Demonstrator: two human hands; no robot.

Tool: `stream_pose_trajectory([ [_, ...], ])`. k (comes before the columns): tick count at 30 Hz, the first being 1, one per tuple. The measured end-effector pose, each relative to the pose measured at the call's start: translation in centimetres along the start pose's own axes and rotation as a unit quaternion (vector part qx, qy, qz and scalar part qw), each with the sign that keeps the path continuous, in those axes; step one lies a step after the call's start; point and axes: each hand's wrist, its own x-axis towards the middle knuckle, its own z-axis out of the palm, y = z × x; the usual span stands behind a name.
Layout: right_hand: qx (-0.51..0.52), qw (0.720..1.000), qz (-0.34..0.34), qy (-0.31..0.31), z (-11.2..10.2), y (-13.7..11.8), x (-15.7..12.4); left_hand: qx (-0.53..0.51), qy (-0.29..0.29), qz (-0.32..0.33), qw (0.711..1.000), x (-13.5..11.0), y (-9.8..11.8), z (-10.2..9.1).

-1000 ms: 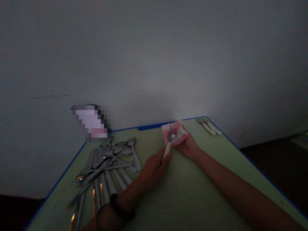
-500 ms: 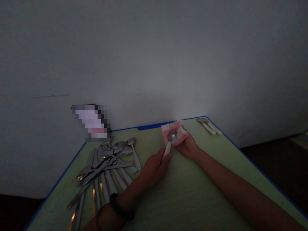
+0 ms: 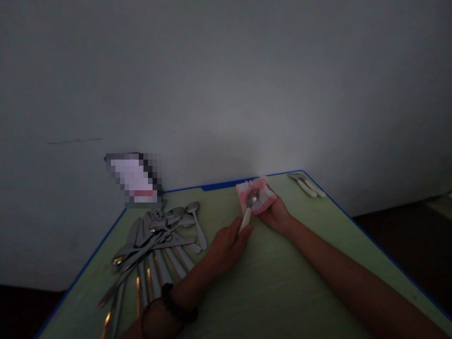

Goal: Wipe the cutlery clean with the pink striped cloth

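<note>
My left hand (image 3: 228, 242) is closed round the pale handle of a fork (image 3: 246, 221), whose metal head points up and away from me. Behind the tines, a pink and white cloth (image 3: 268, 202) lies spread over my right hand (image 3: 277, 215). The right fingers are mostly hidden under the cloth, which they support from behind and below. The fork's head rests against or just in front of the cloth; contact is hard to make out. A dark beaded bracelet (image 3: 173, 306) circles my left wrist.
A heap of metal spoons, knives and other cutlery (image 3: 155, 249) covers the left of the green, blue-edged table (image 3: 282, 292). Two pale-handled utensils (image 3: 307, 186) lie at the far right corner. A blurred-out phone-like object (image 3: 132, 176) leans on the wall (image 3: 226, 94).
Hands, fork and cloth are nearly where they were; the fork's head has at most shifted very slightly against the cloth.
</note>
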Motion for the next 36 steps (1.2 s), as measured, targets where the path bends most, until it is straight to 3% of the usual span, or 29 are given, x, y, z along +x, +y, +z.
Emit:
stream_pose_trajectory([
  [10,0.031,0.999,0.018,-0.038,0.4,0.0,-0.1,-0.004,-0.005,0.002,1.000,0.1,0.0,-0.1],
  [23,0.037,0.998,0.021,-0.043,-0.3,0.1,0.2,0.000,-0.004,0.001,1.000,0.1,0.0,-0.1],
  [29,-0.014,1.000,0.011,-0.006,-1.0,0.3,0.4,0.006,-0.004,0.001,1.000,0.0,0.0,0.0],
  [36,0.011,1.000,-0.002,-0.003,-1.0,0.2,0.3,0.008,-0.005,-0.001,1.000,0.1,0.2,-0.2],
])
